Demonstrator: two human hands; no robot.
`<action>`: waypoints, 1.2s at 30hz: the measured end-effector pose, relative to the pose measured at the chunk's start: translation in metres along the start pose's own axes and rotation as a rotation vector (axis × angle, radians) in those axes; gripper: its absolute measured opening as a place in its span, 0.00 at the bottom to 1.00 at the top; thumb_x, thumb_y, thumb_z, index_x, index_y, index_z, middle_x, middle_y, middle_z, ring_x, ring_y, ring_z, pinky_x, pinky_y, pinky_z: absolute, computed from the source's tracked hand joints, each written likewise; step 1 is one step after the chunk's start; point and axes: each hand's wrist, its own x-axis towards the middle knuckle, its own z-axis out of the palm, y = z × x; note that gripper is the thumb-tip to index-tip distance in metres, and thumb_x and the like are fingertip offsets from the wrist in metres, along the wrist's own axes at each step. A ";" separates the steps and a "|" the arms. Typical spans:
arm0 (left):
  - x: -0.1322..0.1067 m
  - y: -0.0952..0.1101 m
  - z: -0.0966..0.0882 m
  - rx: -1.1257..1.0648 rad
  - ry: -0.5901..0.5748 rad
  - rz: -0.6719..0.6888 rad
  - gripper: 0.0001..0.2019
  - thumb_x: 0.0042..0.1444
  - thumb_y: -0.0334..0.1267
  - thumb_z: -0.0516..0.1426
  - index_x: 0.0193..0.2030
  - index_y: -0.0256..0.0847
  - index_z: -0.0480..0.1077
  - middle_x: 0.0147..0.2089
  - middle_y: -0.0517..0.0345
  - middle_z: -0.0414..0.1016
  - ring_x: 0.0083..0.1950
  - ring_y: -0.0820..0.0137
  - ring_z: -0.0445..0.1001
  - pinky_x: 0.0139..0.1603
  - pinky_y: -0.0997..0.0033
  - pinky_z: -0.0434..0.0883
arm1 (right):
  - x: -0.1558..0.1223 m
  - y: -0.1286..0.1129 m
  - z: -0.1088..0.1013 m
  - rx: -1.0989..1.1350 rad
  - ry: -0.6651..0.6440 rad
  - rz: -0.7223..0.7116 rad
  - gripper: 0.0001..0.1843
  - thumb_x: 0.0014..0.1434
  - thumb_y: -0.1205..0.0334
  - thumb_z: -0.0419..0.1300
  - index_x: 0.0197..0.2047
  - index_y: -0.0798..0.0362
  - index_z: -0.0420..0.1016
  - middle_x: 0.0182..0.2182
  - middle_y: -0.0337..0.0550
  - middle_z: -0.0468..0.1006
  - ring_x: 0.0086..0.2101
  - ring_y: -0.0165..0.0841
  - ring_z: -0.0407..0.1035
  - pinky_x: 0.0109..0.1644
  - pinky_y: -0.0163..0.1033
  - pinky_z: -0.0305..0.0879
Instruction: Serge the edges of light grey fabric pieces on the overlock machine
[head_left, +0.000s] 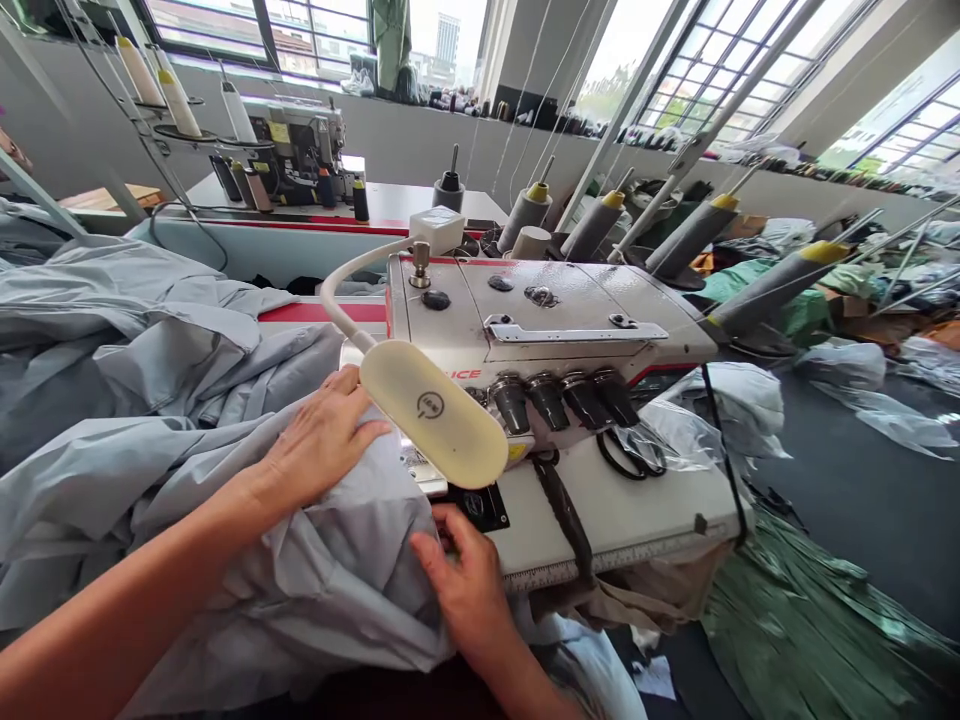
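Note:
Grey fabric (337, 560) is heaped across the left and front of the sewing machine (555, 300), with one part running up to the machine's working area. My left hand (322, 440) lies flat on this fabric, thumb apart from the fingers, just left of the lamp. At the fabric's right edge, my right hand (469, 575) pinches the cloth between thumb and fingers. A cream lamp head (435, 415) on a bent white neck hangs over the needle area and hides it, along with the left fingertips.
Grey thread cones (600, 225) stand behind the machine. A ruler strip (577, 567) runs along the table's front edge, and a dark wrapped strap (562, 510) crosses it. Green fabric (817, 620) lies on the floor at right. Another sewing machine (300, 150) stands farther back.

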 end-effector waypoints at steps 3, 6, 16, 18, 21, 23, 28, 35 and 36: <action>0.004 -0.004 -0.011 0.011 -0.016 0.062 0.11 0.59 0.38 0.49 0.30 0.42 0.70 0.31 0.56 0.69 0.40 0.64 0.68 0.43 0.66 0.66 | 0.000 -0.008 0.005 0.312 -0.134 0.165 0.15 0.60 0.52 0.56 0.29 0.55 0.69 0.24 0.36 0.68 0.27 0.29 0.61 0.31 0.32 0.56; 0.000 -0.004 -0.033 -0.146 -0.141 0.124 0.12 0.61 0.38 0.48 0.29 0.41 0.68 0.30 0.59 0.70 0.34 0.71 0.67 0.39 0.72 0.65 | 0.002 -0.015 0.003 0.401 -0.119 0.164 0.15 0.59 0.52 0.56 0.30 0.55 0.69 0.23 0.34 0.65 0.27 0.28 0.57 0.31 0.31 0.54; 0.011 0.006 -0.065 -0.373 -0.877 -0.162 0.12 0.46 0.40 0.62 0.39 0.43 0.74 0.31 0.65 0.67 0.33 0.75 0.65 0.31 0.80 0.59 | 0.006 -0.028 -0.008 0.372 -0.072 0.014 0.11 0.63 0.57 0.55 0.33 0.53 0.74 0.28 0.36 0.72 0.30 0.29 0.64 0.34 0.30 0.57; 0.012 0.005 -0.059 -0.484 -1.027 -0.191 0.14 0.44 0.40 0.64 0.39 0.43 0.75 0.26 0.66 0.63 0.29 0.76 0.61 0.27 0.80 0.56 | 0.007 -0.030 -0.009 0.363 -0.076 0.001 0.11 0.62 0.57 0.55 0.33 0.54 0.74 0.28 0.36 0.72 0.30 0.29 0.64 0.34 0.30 0.58; 0.009 0.000 -0.052 -0.665 -1.047 -0.235 0.10 0.46 0.41 0.62 0.35 0.39 0.73 0.22 0.67 0.59 0.25 0.78 0.56 0.24 0.79 0.53 | 0.010 -0.032 -0.011 0.350 -0.083 0.012 0.11 0.62 0.57 0.55 0.32 0.54 0.72 0.26 0.36 0.71 0.29 0.29 0.63 0.33 0.31 0.58; 0.007 -0.004 -0.050 -0.694 -0.971 -0.249 0.10 0.47 0.42 0.62 0.31 0.37 0.71 0.24 0.66 0.61 0.26 0.78 0.56 0.24 0.80 0.53 | 0.011 -0.033 -0.012 0.298 -0.113 0.009 0.11 0.62 0.58 0.55 0.31 0.54 0.71 0.24 0.36 0.68 0.27 0.29 0.62 0.31 0.31 0.57; 0.008 -0.001 -0.053 -0.650 -0.855 -0.242 0.12 0.45 0.42 0.61 0.29 0.37 0.64 0.29 0.64 0.63 0.29 0.77 0.59 0.27 0.80 0.58 | 0.011 -0.041 0.001 -0.072 0.073 -0.362 0.04 0.58 0.64 0.58 0.38 0.54 0.70 0.31 0.41 0.74 0.33 0.34 0.68 0.37 0.36 0.60; 0.021 0.001 -0.057 -0.476 -0.743 -0.093 0.10 0.49 0.43 0.57 0.34 0.38 0.69 0.29 0.62 0.69 0.33 0.72 0.68 0.32 0.78 0.63 | 0.018 -0.047 0.022 -0.043 0.109 -0.362 0.10 0.62 0.65 0.54 0.47 0.54 0.66 0.29 0.39 0.75 0.27 0.31 0.71 0.33 0.34 0.65; 0.023 -0.001 -0.056 -0.433 -0.732 -0.059 0.10 0.50 0.43 0.56 0.35 0.39 0.70 0.31 0.61 0.71 0.35 0.71 0.69 0.34 0.77 0.65 | 0.018 -0.047 0.021 -0.038 0.104 -0.345 0.10 0.62 0.66 0.53 0.47 0.55 0.66 0.29 0.40 0.75 0.27 0.30 0.70 0.32 0.33 0.65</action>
